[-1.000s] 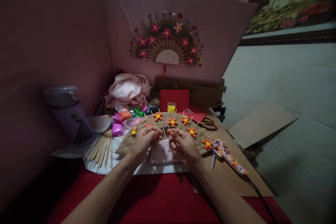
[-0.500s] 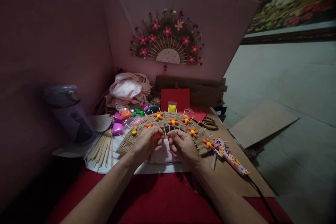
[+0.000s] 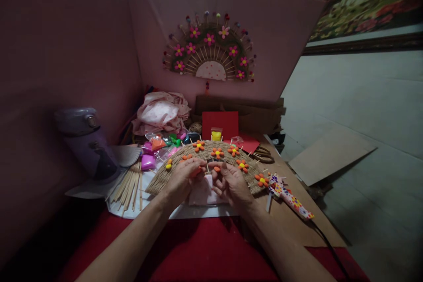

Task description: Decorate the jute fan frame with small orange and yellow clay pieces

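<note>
A half-round fan [image 3: 158,181] wound with brown twine lies in front of me, with orange clay flowers [image 3: 242,166] with yellow centres across it. Over its middle, my right hand [image 3: 233,183] holds a small orange clay piece [image 3: 216,169] at its fingertips. Close by on the left, my left hand [image 3: 185,176] is curled with orange clay showing between its fingers. Between the hands, thin sticks rise from the fan's pale spotted base [image 3: 206,189]. At the fan's left, a yellow clay ball [image 3: 168,166] has an orange piece beside it.
Loose wooden sticks [image 3: 130,187] and a purple bottle [image 3: 94,150] stand at the left. Behind the fan are clay packets [image 3: 148,161], crumpled cloth [image 3: 161,112] and red card [image 3: 220,124]. A flower-patterned glue gun [image 3: 291,198] with its cord and scissors [image 3: 263,155] lie right. A finished fan [image 3: 210,48] hangs behind.
The orange piece at my right fingertips has come into clearer sight as the fingers shifted. My left hand stays nearly in place, and the fan has hardly moved.
</note>
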Motion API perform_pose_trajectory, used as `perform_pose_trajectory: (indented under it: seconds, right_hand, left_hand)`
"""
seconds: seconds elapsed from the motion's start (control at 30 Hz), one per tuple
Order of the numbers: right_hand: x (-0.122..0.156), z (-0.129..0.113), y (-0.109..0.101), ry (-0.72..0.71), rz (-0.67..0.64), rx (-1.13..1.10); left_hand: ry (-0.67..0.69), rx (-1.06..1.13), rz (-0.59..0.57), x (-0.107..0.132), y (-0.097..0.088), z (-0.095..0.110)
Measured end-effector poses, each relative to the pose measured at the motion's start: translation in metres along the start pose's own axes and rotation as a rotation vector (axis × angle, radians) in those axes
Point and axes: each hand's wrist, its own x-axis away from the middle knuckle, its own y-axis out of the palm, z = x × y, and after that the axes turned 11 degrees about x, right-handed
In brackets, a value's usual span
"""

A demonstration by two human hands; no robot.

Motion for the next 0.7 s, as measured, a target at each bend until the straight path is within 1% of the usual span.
perform_pose_trajectory:
  seconds: [0.07,0.27,0.37,0.43,0.5,0.57,0.7]
  right_hand:
    - [0.0,-0.001,0.0,-0.003,-0.01,0.017]
    - [0.0,0.002,-0.003,-0.044,-0.022,0.2]
    - [0.001,0.002,-0.003,-0.1,0.017,0.341]
    - [0.002,0.003,-0.002,-0.168,0.061,0.426]
    - [0.004,0.003,0.0,-0.23,0.103,0.482]
    - [0.006,0.005,0.001,-0.277,0.13,0.558]
    - [0.009,0.008,-0.001,-0.41,0.152,0.806]
  left_hand:
    - [0.036,-0.016,0.002,0.0,-0.002,-0.001]
    - [0.095,-0.061,0.015,-0.001,-0.008,0.0]
    - [0.132,-0.127,-0.003,0.0,-0.005,0.0]
    - [0.154,-0.203,-0.014,0.001,-0.002,0.0]
    - [0.146,-0.267,-0.022,0.003,0.0,-0.001]
    - [0.104,-0.312,-0.034,0.004,0.002,-0.001]
    - [0.019,-0.334,-0.048,0.006,0.001,-0.002]
